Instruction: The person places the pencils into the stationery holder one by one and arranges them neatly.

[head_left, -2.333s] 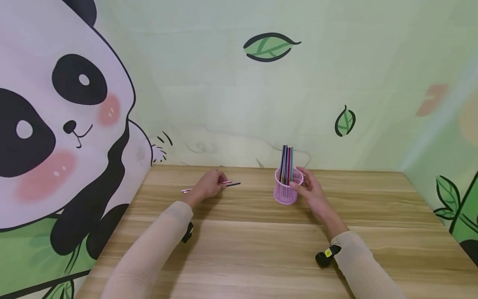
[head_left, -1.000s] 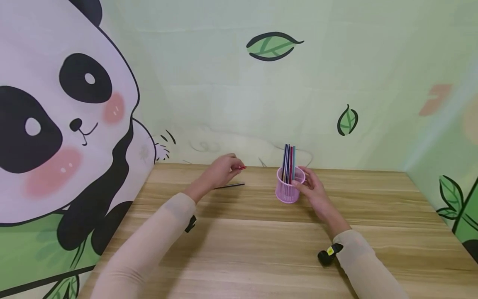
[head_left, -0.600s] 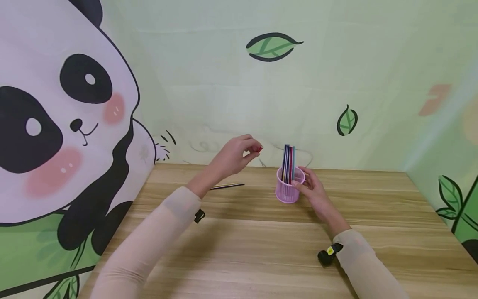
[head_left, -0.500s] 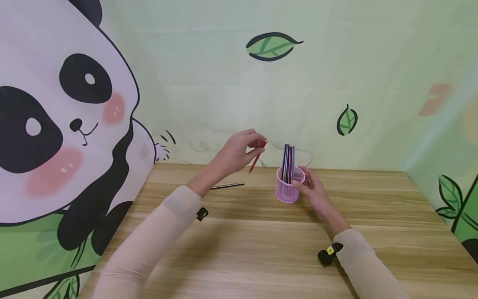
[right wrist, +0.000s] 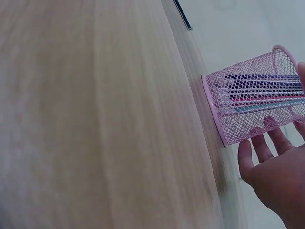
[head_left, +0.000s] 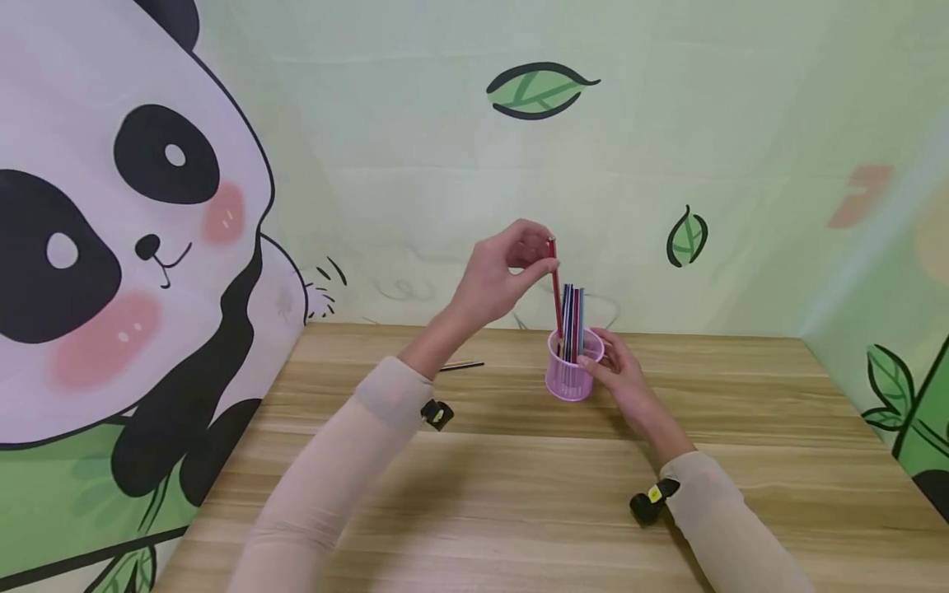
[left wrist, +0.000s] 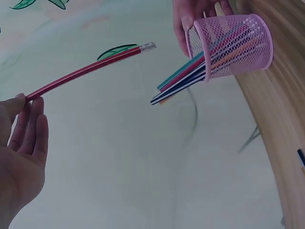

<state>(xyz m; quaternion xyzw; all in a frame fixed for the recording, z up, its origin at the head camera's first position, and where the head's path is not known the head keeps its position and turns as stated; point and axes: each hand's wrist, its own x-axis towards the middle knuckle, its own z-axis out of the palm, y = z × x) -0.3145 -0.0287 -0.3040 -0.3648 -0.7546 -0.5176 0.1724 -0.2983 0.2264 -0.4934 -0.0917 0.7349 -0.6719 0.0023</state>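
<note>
We pinch red pencil (head_left: 554, 288) upright in left hand (head_left: 498, 276), tip just above pink mesh holder (head_left: 567, 380); right hand (head_left: 619, 375) grips holder's side.

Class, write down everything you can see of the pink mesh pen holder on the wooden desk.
The pink wire-mesh pen holder is a small round cup with a solid rim and base, and it looks like metal. It stands upright on the wooden desk near the back wall. Several coloured pencils stand inside, ends rising above the rim. The right hand holds its side, fingers against the mesh. The red pencil pinched by the left hand reaches down to its rim.
</note>
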